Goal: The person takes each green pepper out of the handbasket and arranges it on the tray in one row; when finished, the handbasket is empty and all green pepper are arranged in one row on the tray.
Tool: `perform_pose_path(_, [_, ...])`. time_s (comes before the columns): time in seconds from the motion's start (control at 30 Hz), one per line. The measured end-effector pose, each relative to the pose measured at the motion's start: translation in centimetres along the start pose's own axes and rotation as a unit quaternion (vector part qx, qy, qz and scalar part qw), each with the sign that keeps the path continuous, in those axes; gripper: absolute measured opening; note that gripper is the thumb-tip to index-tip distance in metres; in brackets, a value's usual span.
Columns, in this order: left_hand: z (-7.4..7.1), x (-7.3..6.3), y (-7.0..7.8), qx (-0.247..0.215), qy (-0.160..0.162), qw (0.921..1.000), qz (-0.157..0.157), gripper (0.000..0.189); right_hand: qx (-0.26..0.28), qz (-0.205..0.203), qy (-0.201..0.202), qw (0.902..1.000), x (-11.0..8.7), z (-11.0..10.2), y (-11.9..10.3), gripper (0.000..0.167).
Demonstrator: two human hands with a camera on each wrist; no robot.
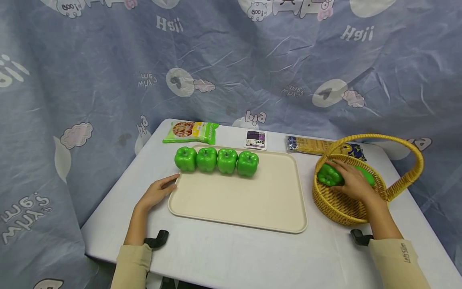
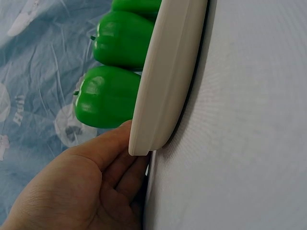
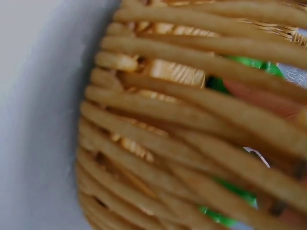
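Observation:
My left hand (image 1: 156, 193) is at the left edge of a beige tray (image 1: 242, 204). In the left wrist view its fingers grip the tray's rim (image 2: 165, 81) from both sides. Several green bell peppers (image 1: 227, 161) stand in a row along the tray's far left part. My right hand (image 1: 353, 182) reaches into a yellow wicker basket (image 1: 333, 212) and grips a green bell pepper (image 1: 329, 175) with fingers over it and thumb at its near side. Another green pepper (image 1: 367, 176) lies partly hidden behind that hand. Basket weave covers most of the right wrist view.
Behind the tray lie a green snack packet (image 1: 191, 132) and a small white-and-purple packet (image 1: 256, 139). A long yellow-and-blue noodle packet (image 1: 317, 145) lies behind the basket. The basket's tall handle (image 1: 413, 172) arches over its right side. A blue printed curtain (image 1: 231, 52) hangs beyond the white table (image 1: 260, 257).

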State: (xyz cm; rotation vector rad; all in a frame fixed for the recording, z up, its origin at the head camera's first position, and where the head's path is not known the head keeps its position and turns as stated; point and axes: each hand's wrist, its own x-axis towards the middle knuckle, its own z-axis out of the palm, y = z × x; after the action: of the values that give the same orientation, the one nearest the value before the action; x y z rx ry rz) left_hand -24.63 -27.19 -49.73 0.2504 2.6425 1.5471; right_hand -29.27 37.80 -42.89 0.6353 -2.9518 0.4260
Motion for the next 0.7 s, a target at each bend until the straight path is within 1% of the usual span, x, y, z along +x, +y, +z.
perform_pose_path(0.13, [0.01, -0.02, 0.03, 0.000, 0.001, 1.0000, 0.003, 0.046, -0.006, -0.002, 0.010, 0.9999, -0.09, 0.20, 0.04, 0.100])
perform_pose_path(0.23, [0.05, -0.02, 0.00, -0.005, 0.002, 1.0000, -0.002, 0.045, -0.013, -0.008, 0.021, 0.9997, -0.17, 0.37, 0.20, 0.099])
perform_pose_path(0.53, [0.04, 0.05, -0.26, -0.005, 0.000, 1.0000, -0.002, 0.046, -0.028, -0.026, 0.055, 0.9978, -0.35, 0.61, 0.62, 0.097])
perform_pose_path(0.6, [0.03, 0.09, -0.27, -0.006, 0.000, 1.0000, 0.000, 0.045, -0.024, -0.033, 0.066, 0.9970, -0.47, 0.56, 0.56, 0.097])
perform_pose_path(0.7, [0.02, 0.13, -0.29, -0.006, 0.000, 1.0000, 0.002, 0.045, -0.010, -0.026, 0.085, 0.9959, -0.88, 0.44, 0.35, 0.096])
